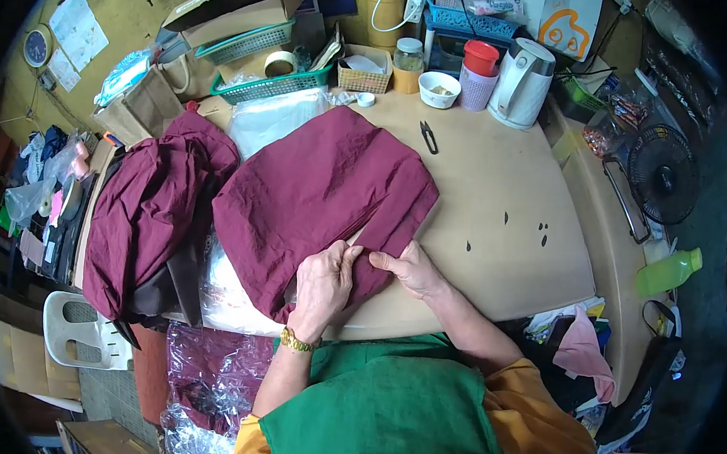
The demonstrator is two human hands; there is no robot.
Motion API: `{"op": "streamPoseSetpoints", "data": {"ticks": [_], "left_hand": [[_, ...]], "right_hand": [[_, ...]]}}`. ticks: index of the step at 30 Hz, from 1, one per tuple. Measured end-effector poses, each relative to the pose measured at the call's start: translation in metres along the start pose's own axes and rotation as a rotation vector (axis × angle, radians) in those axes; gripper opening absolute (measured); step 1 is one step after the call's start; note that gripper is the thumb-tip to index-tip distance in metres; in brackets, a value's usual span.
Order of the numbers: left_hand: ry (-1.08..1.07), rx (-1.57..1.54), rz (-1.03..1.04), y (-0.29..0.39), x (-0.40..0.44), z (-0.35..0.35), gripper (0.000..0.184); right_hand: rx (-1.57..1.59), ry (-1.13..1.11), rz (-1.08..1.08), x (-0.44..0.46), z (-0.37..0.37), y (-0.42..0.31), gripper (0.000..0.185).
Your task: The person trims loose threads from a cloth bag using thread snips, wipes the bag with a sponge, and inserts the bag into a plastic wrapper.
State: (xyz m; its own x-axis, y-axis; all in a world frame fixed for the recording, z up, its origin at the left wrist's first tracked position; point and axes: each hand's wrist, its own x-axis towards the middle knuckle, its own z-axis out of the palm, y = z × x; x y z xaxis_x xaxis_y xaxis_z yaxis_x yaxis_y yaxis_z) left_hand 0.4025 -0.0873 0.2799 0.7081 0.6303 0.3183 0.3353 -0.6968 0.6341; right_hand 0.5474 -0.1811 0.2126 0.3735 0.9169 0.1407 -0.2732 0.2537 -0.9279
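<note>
A maroon cloth piece point(317, 174) lies spread and folded on the tan table point(508, 169). At its near edge my left hand point(325, 276), with a gold watch on the wrist, pinches the fabric between thumb and fingers. Close by on the right, my right hand point(407, 270) grips the same cloth, its thumb on top and its other fingers partly hidden beneath. A narrow folded strip of the cloth runs up from between the hands. Black thread snips point(429, 138) lie beyond the cloth. A second maroon garment point(152, 206) is heaped at the left.
Clear plastic point(274, 122) lies under the cloth. Along the back stand a green basket point(272, 87), a jar point(408, 55), a white bowl point(438, 90) and a white kettle point(522, 84). A black fan point(664, 173) and a green bottle point(669, 272) are at the right.
</note>
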Motion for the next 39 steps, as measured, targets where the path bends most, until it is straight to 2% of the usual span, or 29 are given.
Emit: {"op": "streamPoseSetpoints", "data": {"ticks": [4,6,7,9,11,13,14,16,18,20,21,22,24,25,26,27,28,30,32,33,34,35,37,38,39], "left_hand": [[0.120,-0.092,-0.005,0.001,0.001,0.003,0.023],[0.170,0.075,0.221,-0.003,0.004,-0.001,0.018],[0.089,0.082,0.115,-0.003,0.003,-0.001,0.020],[0.124,0.049,0.090,-0.002,0.007,-0.002,0.023],[0.151,0.013,0.069,0.001,0.009,-0.004,0.025],[0.039,0.042,-0.036,0.003,0.011,-0.008,0.030],[0.041,0.042,-0.034,0.000,0.012,-0.010,0.030],[0.133,0.124,0.032,-0.008,0.014,-0.014,0.032],[0.115,0.113,0.014,-0.008,0.016,-0.020,0.030],[0.031,0.076,0.143,-0.010,0.009,-0.020,0.023],[-0.042,0.198,0.211,-0.019,0.003,-0.021,0.014],[0.044,0.219,0.168,-0.015,-0.005,-0.018,0.012],[0.209,0.213,0.225,0.004,-0.012,-0.028,0.009],[0.295,0.139,0.251,0.013,-0.020,-0.035,0.006],[0.341,0.040,0.244,0.013,-0.035,-0.035,0.006],[0.224,-0.113,0.241,0.001,-0.055,-0.030,0.006],[-0.015,-0.268,0.196,-0.001,-0.068,-0.032,0.002],[-0.502,-0.555,-0.169,-0.007,-0.087,-0.022,0.015],[-0.291,-1.125,-0.328,-0.020,-0.086,0.000,0.030],[-0.184,-1.295,-0.356,-0.030,-0.080,0.005,0.040],[-0.191,-1.352,-0.439,-0.050,-0.071,0.008,0.040],[-0.043,-1.604,-0.341,-0.060,-0.063,0.007,0.039],[0.265,-1.778,-0.344,-0.066,-0.057,0.008,0.036],[0.413,-1.700,-0.456,-0.039,-0.043,-0.013,0.035],[0.417,-1.747,-0.475,-0.037,-0.042,-0.016,0.032]], "right_hand": [[-0.219,0.017,0.019,0.001,-0.006,-0.007,0.046],[-0.295,0.016,0.085,0.002,-0.011,-0.006,0.037],[-0.294,0.012,0.086,0.001,-0.008,-0.005,0.037],[-0.396,0.066,-0.213,0.001,0.008,-0.012,0.033],[-0.347,0.090,-0.231,0.001,0.014,-0.007,0.029],[-0.298,0.113,-0.253,0.003,-0.002,0.000,0.025],[-0.388,-0.405,0.004,0.004,-0.029,0.004,0.022],[-0.465,-0.925,0.270,0.001,-0.032,-0.009,0.018],[-0.028,-1.043,0.558,-0.018,0.003,-0.059,0.020],[-0.322,-0.406,-0.281,-0.014,0.044,-0.065,0.025],[-0.736,-0.217,-0.527,-0.008,0.058,-0.085,0.036],[-1.072,-0.128,-0.645,0.000,0.060,-0.087,0.047],[-1.146,-0.244,-0.493,0.018,0.043,-0.060,0.040],[-1.232,-0.345,-0.374,0.022,0.028,-0.049,0.024],[-1.214,-0.309,-0.433,0.026,0.025,-0.044,0.012],[-1.165,-0.251,-0.441,0.029,0.024,-0.043,0.010],[-1.115,-0.193,-0.442,0.032,0.023,-0.042,0.009],[-0.933,-0.060,-0.379,0.042,0.027,-0.048,0.012],[-1.035,0.101,-0.468,0.045,0.035,-0.058,0.015],[-1.047,0.118,-0.469,0.045,0.036,-0.062,0.015],[-1.061,0.140,-0.471,0.045,0.036,-0.066,0.016],[-1.061,0.140,-0.476,0.042,0.033,-0.067,0.016],[-1.095,0.116,-0.414,0.034,0.028,-0.067,0.013],[-1.100,0.117,-0.419,0.030,0.028,-0.069,0.013],[-1.183,0.090,-0.378,0.024,0.028,-0.073,0.012]]}}
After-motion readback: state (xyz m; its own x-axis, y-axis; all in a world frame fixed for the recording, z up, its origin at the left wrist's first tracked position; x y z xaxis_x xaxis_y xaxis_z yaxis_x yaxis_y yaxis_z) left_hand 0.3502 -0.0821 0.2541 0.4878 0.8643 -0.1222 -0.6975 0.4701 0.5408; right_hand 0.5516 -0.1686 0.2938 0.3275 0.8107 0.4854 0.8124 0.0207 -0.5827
